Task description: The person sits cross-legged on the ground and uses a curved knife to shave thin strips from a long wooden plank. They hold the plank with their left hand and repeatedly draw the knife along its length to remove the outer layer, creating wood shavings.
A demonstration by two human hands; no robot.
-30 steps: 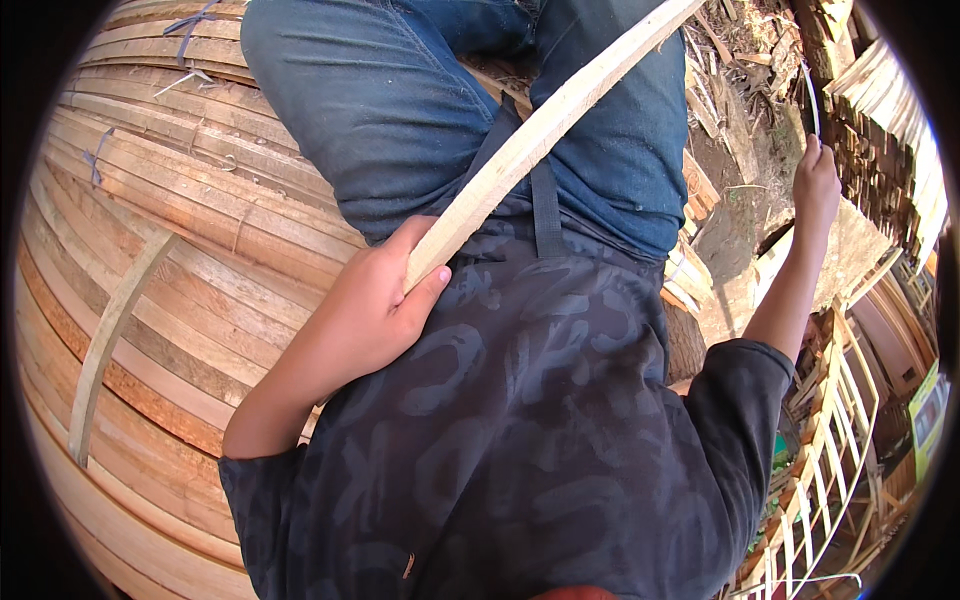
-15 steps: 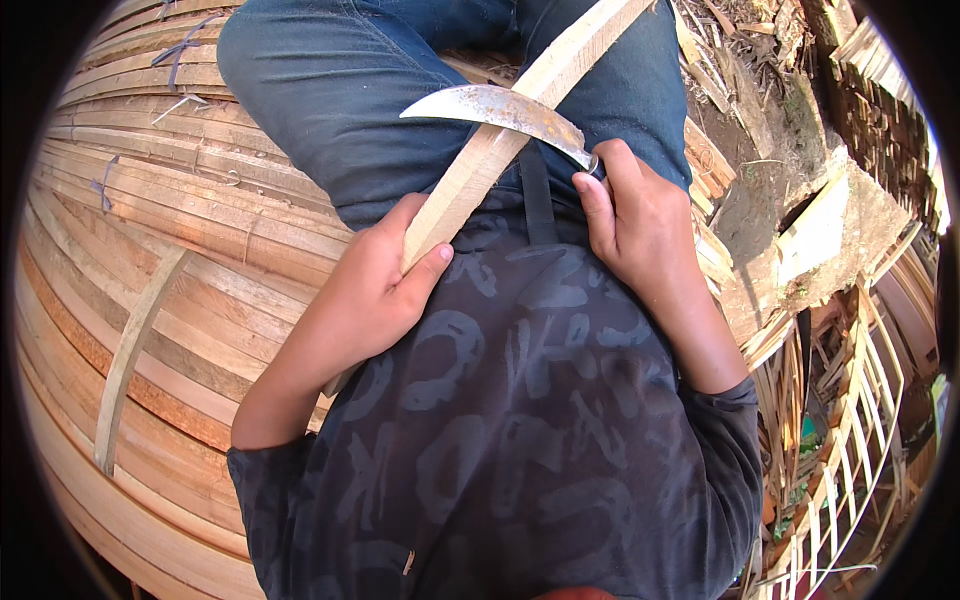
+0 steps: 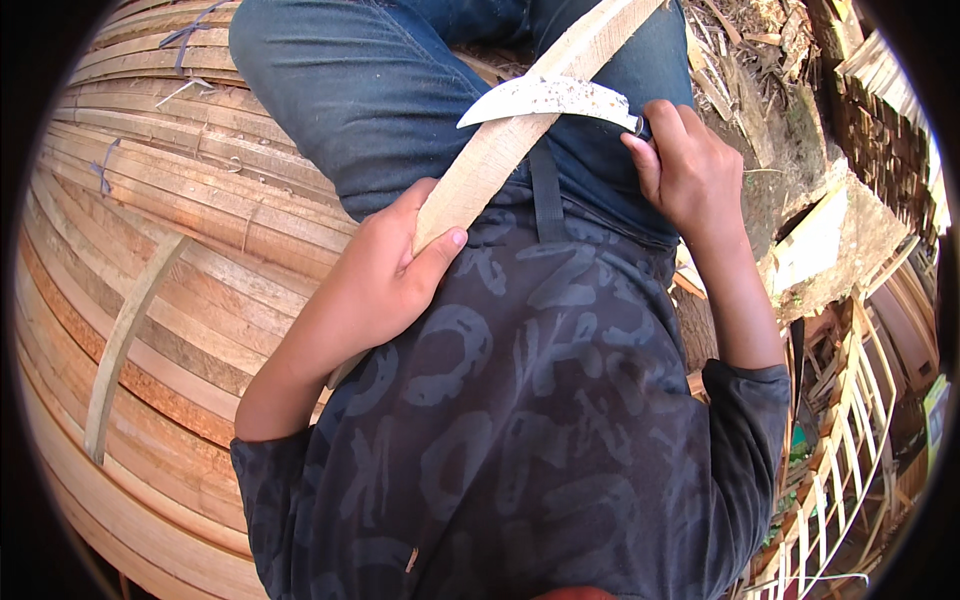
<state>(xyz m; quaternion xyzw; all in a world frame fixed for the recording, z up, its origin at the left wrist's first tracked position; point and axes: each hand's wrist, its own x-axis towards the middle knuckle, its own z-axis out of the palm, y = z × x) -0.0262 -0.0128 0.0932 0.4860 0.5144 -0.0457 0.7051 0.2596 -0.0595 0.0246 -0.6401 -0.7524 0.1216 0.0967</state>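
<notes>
My left hand point(image 3: 385, 280) grips the lower part of a long pale wooden strip point(image 3: 520, 125) that slants up to the right across my lap. A curved metal knife point(image 3: 545, 98) lies across that strip, its blade pointing left and touching the wood. My right hand point(image 3: 685, 165) is closed on the knife's handle at the right. I wear blue jeans point(image 3: 370, 90) and a dark patterned shirt point(image 3: 520, 430). The strip's bottom end is hidden behind my left hand and arm.
A big stack of flat wooden slats point(image 3: 170, 260) fills the left side, with one loose curved slat point(image 3: 125, 340) on top. Wood scraps and shavings point(image 3: 770, 120) lie at the right. A pale wooden lattice frame point(image 3: 840, 450) stands at the lower right.
A second ago my right arm was stretched out to the right, away from the strip. It came back holding the knife, and the blade now rests on the strip.
</notes>
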